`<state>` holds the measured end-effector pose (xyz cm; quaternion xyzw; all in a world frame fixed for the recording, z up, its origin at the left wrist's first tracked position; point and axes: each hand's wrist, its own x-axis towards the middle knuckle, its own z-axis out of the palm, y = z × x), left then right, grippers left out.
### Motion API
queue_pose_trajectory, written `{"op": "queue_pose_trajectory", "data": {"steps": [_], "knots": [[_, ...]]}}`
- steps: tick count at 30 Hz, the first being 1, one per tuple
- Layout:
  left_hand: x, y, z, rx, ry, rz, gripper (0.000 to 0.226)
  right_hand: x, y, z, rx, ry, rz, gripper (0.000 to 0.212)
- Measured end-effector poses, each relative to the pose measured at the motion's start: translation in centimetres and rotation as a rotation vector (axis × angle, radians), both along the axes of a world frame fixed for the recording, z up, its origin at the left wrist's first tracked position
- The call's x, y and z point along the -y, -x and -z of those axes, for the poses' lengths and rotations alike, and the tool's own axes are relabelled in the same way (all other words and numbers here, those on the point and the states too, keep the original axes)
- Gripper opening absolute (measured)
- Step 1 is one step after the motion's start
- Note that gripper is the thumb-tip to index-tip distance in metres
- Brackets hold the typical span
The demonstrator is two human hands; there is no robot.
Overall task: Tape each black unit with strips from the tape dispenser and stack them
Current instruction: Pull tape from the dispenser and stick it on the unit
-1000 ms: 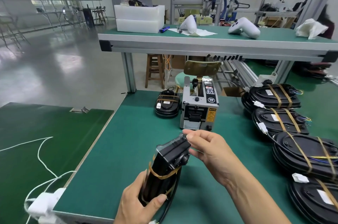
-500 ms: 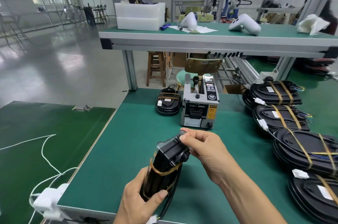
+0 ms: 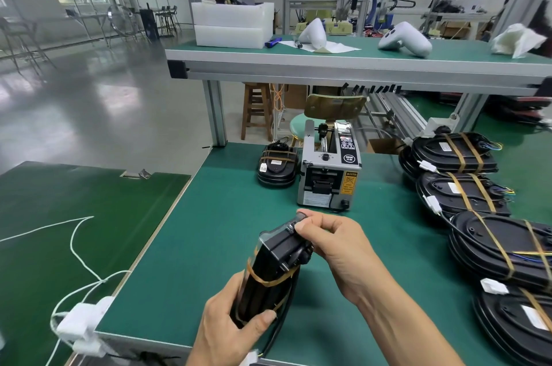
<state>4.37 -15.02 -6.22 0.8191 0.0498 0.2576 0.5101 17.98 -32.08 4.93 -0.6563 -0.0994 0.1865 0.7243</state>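
A black unit [image 3: 273, 268] with brown tape strips round it is held on edge over the green table [image 3: 209, 240]. My left hand [image 3: 230, 324] grips its near end from below. My right hand [image 3: 334, 243] pinches its far top corner, where a clear strip shows. The grey tape dispenser [image 3: 330, 171] stands just beyond them. A small stack of taped units [image 3: 276, 167] lies left of the dispenser. Along the right edge lie several larger taped black units [image 3: 460, 153] in stacks [image 3: 501, 249].
A second green table [image 3: 74, 216] to the left carries white cables and an adapter [image 3: 83, 321]. A raised shelf [image 3: 358, 64] behind holds white foam boxes [image 3: 233, 23] and white shells. A stool and chair stand under it.
The view has tilted slightly upward. Both hands keep the same hold on the unit, with my right thumb pressing along its top corner.
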Motion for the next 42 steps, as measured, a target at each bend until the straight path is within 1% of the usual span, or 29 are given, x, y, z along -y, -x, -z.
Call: {"op": "queue_pose_trajectory", "data": {"steps": [7, 13, 20, 30, 34, 38, 40, 42], "knots": [[-0.12, 0.0, 0.01, -0.027, 0.022, 0.002, 0.065, -0.04, 0.19, -0.1, 0.004, -0.004, 0.009, 0.027], [-0.22, 0.01, 0.16, -0.036, 0.021, -0.003, 0.064, -0.07, 0.37, -0.12, 0.012, -0.013, 0.023, 0.028], [-0.26, 0.09, 0.16, -0.034, 0.017, -0.001, 0.067, -0.19, 0.54, -0.21, 0.023, -0.01, 0.023, 0.023], [-0.2, 0.08, 0.24, -0.038, 0.008, -0.001, 0.067, -0.33, 0.75, -0.39, 0.041, -0.001, 0.033, 0.03], [-0.25, 0.04, 0.34, -0.042, 0.006, 0.001, 0.068, -0.45, 0.75, -0.32, 0.046, 0.016, 0.044, 0.029], [-0.14, 0.07, 0.2, -0.029, 0.01, 0.006, 0.069, -0.51, 0.68, -0.25, 0.051, 0.034, 0.043, 0.034], [-0.03, 0.11, 0.0, -0.024, 0.01, 0.005, 0.068, -0.56, 0.61, -0.19, 0.043, 0.047, 0.048, 0.031], [0.12, 0.13, -0.23, -0.012, 0.008, 0.004, 0.066, -0.62, 0.57, -0.13, 0.023, 0.05, 0.051, 0.023]]}}
